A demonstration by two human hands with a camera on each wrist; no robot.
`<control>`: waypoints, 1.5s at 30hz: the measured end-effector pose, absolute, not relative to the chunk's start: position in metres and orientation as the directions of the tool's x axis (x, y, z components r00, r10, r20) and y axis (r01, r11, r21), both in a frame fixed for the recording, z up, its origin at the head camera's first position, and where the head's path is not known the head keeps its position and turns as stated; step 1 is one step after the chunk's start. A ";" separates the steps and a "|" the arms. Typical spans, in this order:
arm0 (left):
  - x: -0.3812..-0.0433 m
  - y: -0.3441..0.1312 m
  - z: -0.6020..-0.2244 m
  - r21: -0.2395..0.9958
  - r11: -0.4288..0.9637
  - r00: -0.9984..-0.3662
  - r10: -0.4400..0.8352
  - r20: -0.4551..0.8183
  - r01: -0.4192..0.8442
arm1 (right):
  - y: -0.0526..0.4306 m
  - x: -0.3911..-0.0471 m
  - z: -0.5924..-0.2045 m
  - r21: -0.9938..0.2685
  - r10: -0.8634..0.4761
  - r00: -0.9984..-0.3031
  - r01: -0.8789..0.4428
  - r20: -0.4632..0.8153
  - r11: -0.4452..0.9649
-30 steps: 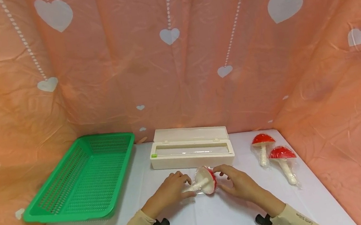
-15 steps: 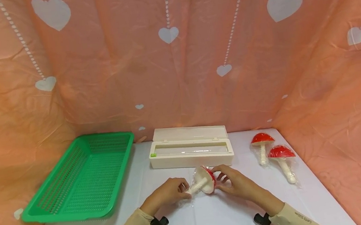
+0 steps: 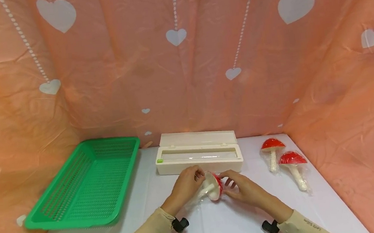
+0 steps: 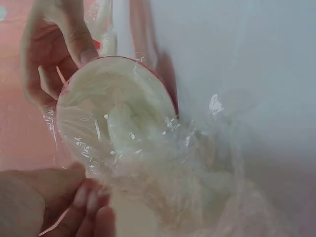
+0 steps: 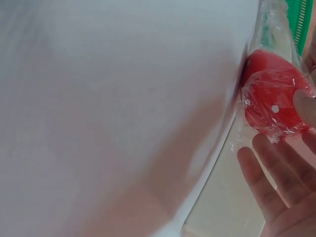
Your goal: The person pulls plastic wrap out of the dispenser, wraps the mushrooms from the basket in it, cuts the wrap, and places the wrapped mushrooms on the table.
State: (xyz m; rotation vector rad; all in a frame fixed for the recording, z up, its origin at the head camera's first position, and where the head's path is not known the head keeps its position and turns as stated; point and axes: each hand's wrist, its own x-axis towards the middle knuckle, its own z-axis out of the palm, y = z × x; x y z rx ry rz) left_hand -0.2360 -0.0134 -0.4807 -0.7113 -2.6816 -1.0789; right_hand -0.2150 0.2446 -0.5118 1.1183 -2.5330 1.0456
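Observation:
A toy mushroom [image 3: 211, 188] with a red, white-dotted cap and a white stem lies on its side in clear plastic film [image 4: 187, 143], at the front middle of the table. My right hand [image 3: 245, 190] holds the red cap [image 5: 276, 94] between thumb and fingers, from the right. Beside the cap's far left edge, my left hand [image 3: 186, 185] pinches the film with thumb and fingertips, as the left wrist view shows [image 4: 54, 202]. Loose film spreads over the pale underside and stem. The stem's end is partly hidden behind the left hand.
Just behind the hands stands a white cling film dispenser [image 3: 199, 165], its lid [image 3: 198, 138] raised. A green basket [image 3: 115, 213] stands on the left. Two film-wrapped mushrooms, one farther back [image 3: 272, 153] and one nearer [image 3: 295, 169], lie at the right edge.
My left hand has moved from the stem's end up and right, to the film beside the cap. The right hand keeps its hold on the cap, nearly still.

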 end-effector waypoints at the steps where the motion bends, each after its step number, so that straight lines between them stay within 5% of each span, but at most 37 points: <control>1: -0.236 -0.012 -0.481 0.611 0.625 -0.874 0.353 0.334 0.486 | 0.244 -0.215 -0.512 -0.530 -0.577 -0.703 -0.703 0.417 0.474; 19: -0.216 -0.016 -0.499 0.516 0.612 -0.797 0.516 0.313 0.599 | 0.246 -0.214 -0.512 -0.433 -0.530 -0.725 -0.688 0.440 0.582; 34: -0.215 -0.029 -0.499 0.528 0.638 -0.828 0.465 0.314 0.560 | 0.241 -0.220 -0.512 -0.126 -0.650 -0.565 -0.796 0.508 0.592; 41: -0.213 -0.048 -0.498 0.496 0.691 -0.840 0.515 0.173 0.526 | 0.240 -0.219 -0.506 -0.159 -0.648 -0.578 -0.794 0.496 0.587; 45: -0.216 -0.054 -0.502 0.488 0.683 -0.833 0.510 0.214 0.543 | 0.241 -0.218 -0.505 -0.341 -0.603 -0.670 -0.741 0.433 0.578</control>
